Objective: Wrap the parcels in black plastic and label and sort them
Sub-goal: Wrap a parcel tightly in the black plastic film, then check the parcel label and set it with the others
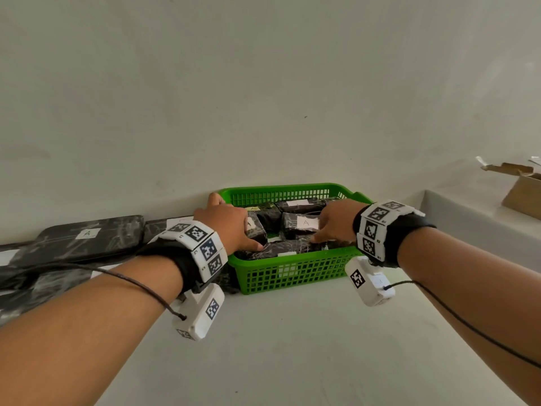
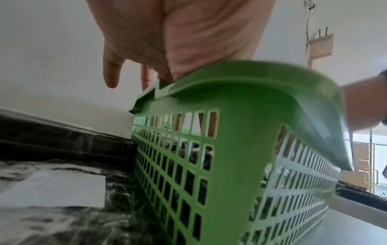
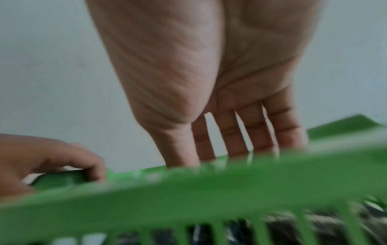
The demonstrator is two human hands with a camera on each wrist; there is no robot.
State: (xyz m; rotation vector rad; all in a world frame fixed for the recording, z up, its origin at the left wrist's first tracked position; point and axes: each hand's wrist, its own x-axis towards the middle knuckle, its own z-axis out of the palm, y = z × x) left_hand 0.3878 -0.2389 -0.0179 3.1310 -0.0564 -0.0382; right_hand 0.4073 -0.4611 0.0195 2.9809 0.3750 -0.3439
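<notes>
A bright green plastic basket with a square-grid lattice wall (image 1: 295, 273) is seen, filled with small parcels wrapped in glossy black plastic (image 1: 288, 247), each marked by a white paper label (image 1: 306, 223). Flat black-wrapped parcels with white labels (image 1: 87, 238) are laid on a pale grey surface (image 1: 292, 347). White wristbands printed with black-and-white square marker patterns (image 1: 202, 247) are worn, and a brown cardboard box (image 1: 524, 191) is shown at the right.

Green basket (image 1: 295, 276) packed with parcels (image 1: 298, 224); flat parcels (image 1: 87, 238) block left.

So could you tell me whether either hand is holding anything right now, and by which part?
Nothing is clearly held: both hands reach into the green basket, fingers straight on the front wrapped parcel.
</notes>
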